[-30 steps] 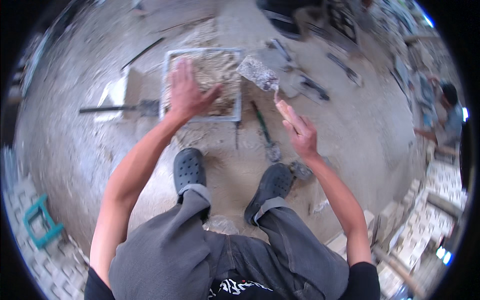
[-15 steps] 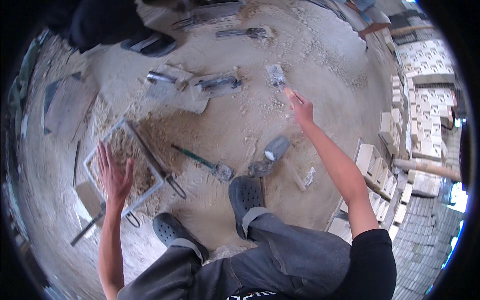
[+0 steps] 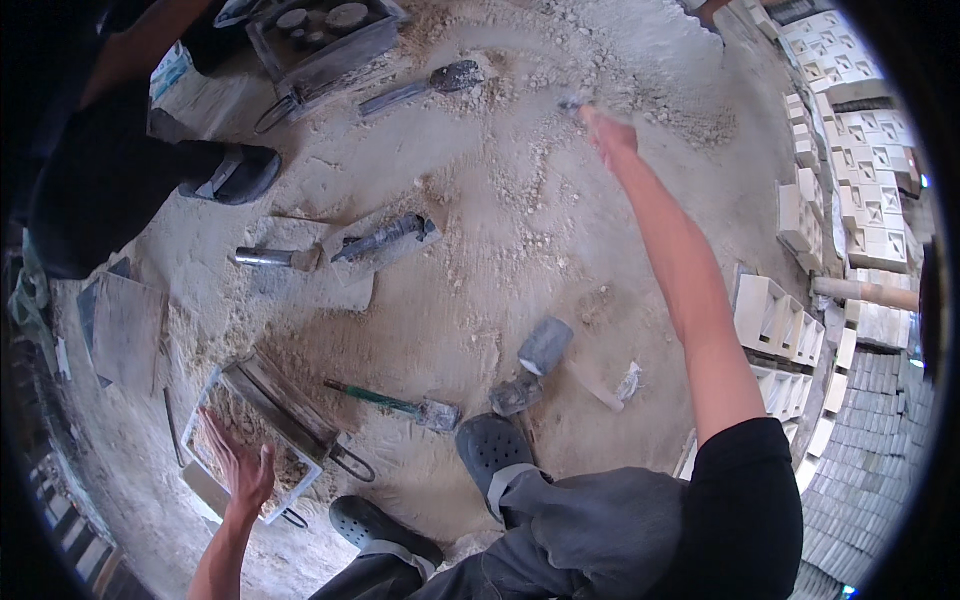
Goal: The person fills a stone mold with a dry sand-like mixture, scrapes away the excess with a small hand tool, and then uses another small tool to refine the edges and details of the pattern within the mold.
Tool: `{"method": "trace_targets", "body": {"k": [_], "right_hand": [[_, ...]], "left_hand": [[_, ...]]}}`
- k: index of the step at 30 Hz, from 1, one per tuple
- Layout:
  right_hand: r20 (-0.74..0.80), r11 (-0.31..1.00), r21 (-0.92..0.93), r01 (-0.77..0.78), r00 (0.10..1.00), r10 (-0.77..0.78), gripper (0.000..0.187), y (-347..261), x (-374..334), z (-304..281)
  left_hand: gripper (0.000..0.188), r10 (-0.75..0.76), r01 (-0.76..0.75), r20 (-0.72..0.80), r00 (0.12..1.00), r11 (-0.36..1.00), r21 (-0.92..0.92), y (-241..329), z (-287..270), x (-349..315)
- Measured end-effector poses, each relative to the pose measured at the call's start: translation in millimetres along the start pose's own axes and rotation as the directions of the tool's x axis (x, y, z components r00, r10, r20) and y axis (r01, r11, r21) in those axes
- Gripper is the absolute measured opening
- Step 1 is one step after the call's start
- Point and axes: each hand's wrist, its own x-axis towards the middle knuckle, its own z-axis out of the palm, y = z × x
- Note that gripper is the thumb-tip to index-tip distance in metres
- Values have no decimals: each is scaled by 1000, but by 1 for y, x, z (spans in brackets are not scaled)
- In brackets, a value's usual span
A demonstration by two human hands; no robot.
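My right hand (image 3: 612,138) reaches far forward, closed around the short wooden handle of a trowel (image 3: 574,103). Its blade is blurred and seen nearly edge-on, close to the loose sandy material on the ground. At the lower left, my left hand (image 3: 238,464) rests with fingers stretched over a rectangular mould frame (image 3: 311,480) filled with crumbly sand (image 3: 288,452). A dark bar with wire loops lies along the frame's right side. Near my feet are a green-handled tool (image 3: 385,399) and a grey mallet-like head (image 3: 546,346).
Another person's sandalled foot (image 3: 235,174) stands at the upper left. Two flat trowels (image 3: 388,240) lie mid-left, another long tool (image 3: 420,88) beyond them. A sand heap (image 3: 660,70) spreads at the far right. Rows of pale moulded blocks (image 3: 775,312) line the right side.
My right hand has moved the trowel farther forward toward the sand heap, and its blade has turned edge-on. The view has shifted; my left hand still lies over the filled frame.
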Motion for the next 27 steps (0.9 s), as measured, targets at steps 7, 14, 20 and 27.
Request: {"method": "trace_targets", "body": {"k": [7, 14, 20, 27], "right_hand": [[6, 993, 120, -9, 1000, 8, 41, -50, 127, 19], [-240, 997, 72, 40, 971, -21, 36, -72, 240, 22], [14, 992, -98, 77, 997, -76, 66, -59, 229, 56], [34, 947, -242, 210, 977, -208, 73, -39, 211, 25]], "left_hand": [[112, -42, 41, 77, 996, 999, 10, 2, -6, 3], [115, -65, 62, 137, 988, 998, 27, 4, 1, 7], [114, -161, 141, 181, 970, 983, 115, 18, -25, 7], [113, -105, 97, 150, 983, 993, 65, 14, -12, 5]]}}
